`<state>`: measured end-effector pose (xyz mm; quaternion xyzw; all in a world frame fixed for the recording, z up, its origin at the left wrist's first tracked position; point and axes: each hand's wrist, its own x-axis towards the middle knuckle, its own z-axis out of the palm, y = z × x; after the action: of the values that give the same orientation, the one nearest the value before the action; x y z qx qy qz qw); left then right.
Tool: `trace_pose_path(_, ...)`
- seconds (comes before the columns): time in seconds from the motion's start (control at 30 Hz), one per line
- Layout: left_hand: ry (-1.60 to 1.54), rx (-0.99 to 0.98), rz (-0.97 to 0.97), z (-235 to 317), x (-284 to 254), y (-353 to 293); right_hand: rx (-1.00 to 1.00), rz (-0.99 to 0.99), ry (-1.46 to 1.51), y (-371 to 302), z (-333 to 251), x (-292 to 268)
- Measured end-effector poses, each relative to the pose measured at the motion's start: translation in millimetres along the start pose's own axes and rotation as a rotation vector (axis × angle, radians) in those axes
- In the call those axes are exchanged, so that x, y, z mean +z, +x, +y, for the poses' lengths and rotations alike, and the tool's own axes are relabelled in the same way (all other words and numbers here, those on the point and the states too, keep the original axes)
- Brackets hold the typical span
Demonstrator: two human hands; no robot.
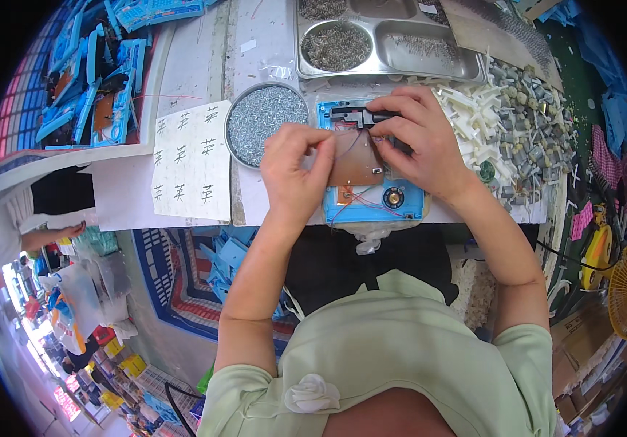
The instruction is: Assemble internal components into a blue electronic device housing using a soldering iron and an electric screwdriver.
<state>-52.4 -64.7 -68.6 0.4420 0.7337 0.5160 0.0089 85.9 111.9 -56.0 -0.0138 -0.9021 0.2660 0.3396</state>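
Note:
A light-blue plastic housing (413, 202) lies on the table in front of me, with a brown circuit board (355, 169) over its middle. Across its upper part is a black plastic mechanism (358, 116). My right hand (424, 138) is closed, its fingertips at the right end of that mechanism. A thin purple wire (347, 151) loops from there toward my left hand (293, 169), whose thumb and forefinger pinch together at the board's left edge and seem to hold the wire. Below the board sit a round black part (393, 197) and red wires (361, 200).
A round tin of small screws (266, 120) stands left of the housing, beside a paper sheet with handwriting (192, 164). Behind is a metal tray (393, 75) of small metal parts. White plastic pieces (466, 120) and small motors (525, 124) are heaped right; blue housings (120, 87) fill the far left.

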Motion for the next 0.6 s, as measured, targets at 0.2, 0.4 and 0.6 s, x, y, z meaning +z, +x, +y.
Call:
trace_pose_path(0.2,0.126,-0.068,0.075,-15,-12,-23,-0.009,-0.007,0.017,-2,-12,-3)
trace_pose_path(0.4,0.054,-0.010,0.140,20,-18,-19,0.339,0.509,0.362,69,21,-69)
trace_pose_path(0.6,-0.143,-0.128,0.128,31,-24,-25,0.546,0.268,0.385,206,53,-94)
